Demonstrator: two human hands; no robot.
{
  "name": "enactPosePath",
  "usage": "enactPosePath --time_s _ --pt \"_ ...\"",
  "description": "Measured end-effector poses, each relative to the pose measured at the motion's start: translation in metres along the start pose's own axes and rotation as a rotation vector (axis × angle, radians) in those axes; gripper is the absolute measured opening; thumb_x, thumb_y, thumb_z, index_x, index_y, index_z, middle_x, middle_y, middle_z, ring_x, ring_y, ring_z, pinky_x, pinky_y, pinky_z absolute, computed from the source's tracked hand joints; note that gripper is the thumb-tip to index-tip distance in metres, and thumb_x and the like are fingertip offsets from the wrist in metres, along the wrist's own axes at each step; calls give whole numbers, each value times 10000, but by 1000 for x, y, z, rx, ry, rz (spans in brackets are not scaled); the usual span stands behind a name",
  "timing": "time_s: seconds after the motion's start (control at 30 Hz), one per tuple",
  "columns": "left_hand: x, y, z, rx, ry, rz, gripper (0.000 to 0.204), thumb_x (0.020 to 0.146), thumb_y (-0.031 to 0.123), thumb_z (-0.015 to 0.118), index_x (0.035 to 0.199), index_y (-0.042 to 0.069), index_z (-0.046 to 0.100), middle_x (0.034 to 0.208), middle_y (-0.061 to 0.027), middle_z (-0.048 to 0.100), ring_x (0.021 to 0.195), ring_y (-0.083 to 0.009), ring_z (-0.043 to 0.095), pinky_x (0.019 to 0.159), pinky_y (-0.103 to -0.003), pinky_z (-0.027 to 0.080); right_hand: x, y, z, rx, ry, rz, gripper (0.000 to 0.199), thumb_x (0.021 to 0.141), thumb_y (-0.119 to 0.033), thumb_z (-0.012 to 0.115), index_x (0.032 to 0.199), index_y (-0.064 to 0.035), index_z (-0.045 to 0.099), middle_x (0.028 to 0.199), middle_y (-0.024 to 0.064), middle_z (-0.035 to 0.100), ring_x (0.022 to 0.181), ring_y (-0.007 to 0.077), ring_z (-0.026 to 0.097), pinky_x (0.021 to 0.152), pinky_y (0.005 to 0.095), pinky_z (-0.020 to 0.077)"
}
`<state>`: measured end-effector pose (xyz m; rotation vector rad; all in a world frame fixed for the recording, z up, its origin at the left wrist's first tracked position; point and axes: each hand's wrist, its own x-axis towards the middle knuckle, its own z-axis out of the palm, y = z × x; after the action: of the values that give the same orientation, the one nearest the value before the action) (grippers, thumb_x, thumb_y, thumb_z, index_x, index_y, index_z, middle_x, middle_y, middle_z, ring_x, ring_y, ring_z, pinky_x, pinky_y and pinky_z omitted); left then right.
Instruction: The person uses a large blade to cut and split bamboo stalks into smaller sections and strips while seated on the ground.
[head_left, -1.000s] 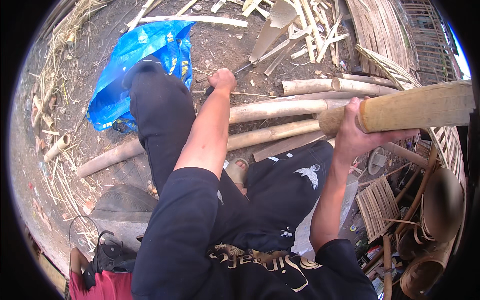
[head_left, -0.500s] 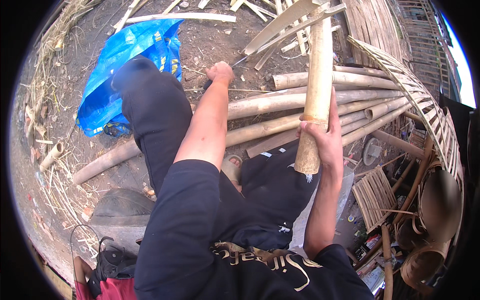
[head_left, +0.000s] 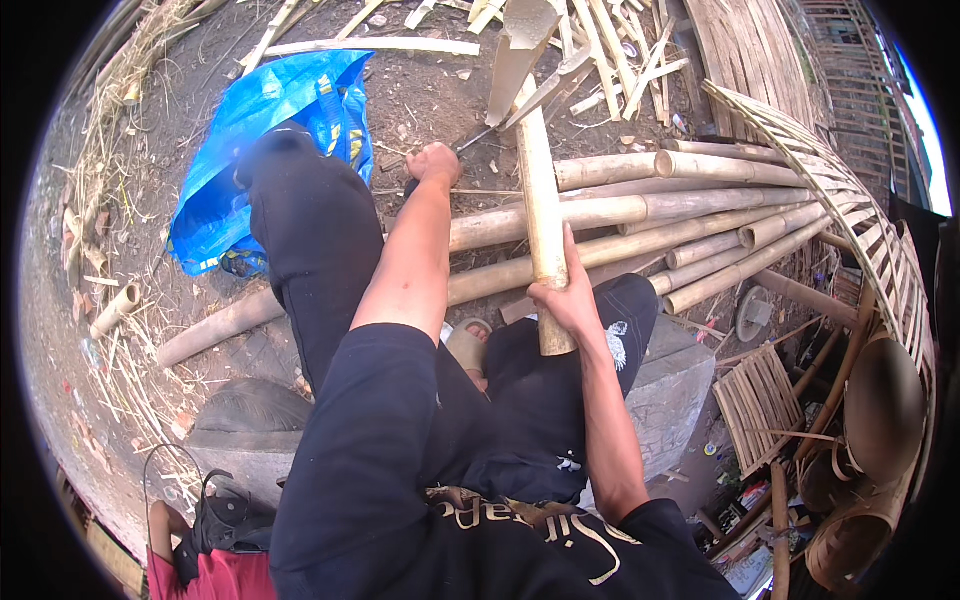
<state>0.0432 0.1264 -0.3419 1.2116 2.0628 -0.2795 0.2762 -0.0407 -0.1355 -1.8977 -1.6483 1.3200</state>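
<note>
My left hand (head_left: 433,166) is closed around the dark handle of a long-bladed knife (head_left: 545,95). The blade lies across the far end of a bamboo piece (head_left: 543,215), where a wide split strip (head_left: 520,55) stands away from it. My right hand (head_left: 573,304) grips the near part of this piece, thumb across it and one finger stretched along its side. The piece slants up and slightly left, its lower end over my right thigh. How deep the blade sits in the bamboo cannot be made out.
Several bamboo poles (head_left: 700,205) lie crosswise beyond my knees. A blue plastic sheet (head_left: 225,165) is by my left knee, and split strips (head_left: 610,60) litter the far ground. A slatted bamboo panel (head_left: 758,410) stands at right. Another person in a red garment (head_left: 225,575) is at lower left.
The bamboo piece and my right hand have shifted left and a little down. The split strip now stands more upright beside the blade. My left hand has barely moved.
</note>
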Motion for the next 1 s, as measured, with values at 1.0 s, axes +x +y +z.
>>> enactPosePath --time_s 1.0 --pt "3 8 10 -70 -92 -64 330 981 224 528 1249 169 711 1348 -23 659 1264 -216 615 1070 -429 339 -43 -45 -25 390 13 323 1058 747 93 691 1624 -121 139 1204 140 614 833 165 649 693 305 583"
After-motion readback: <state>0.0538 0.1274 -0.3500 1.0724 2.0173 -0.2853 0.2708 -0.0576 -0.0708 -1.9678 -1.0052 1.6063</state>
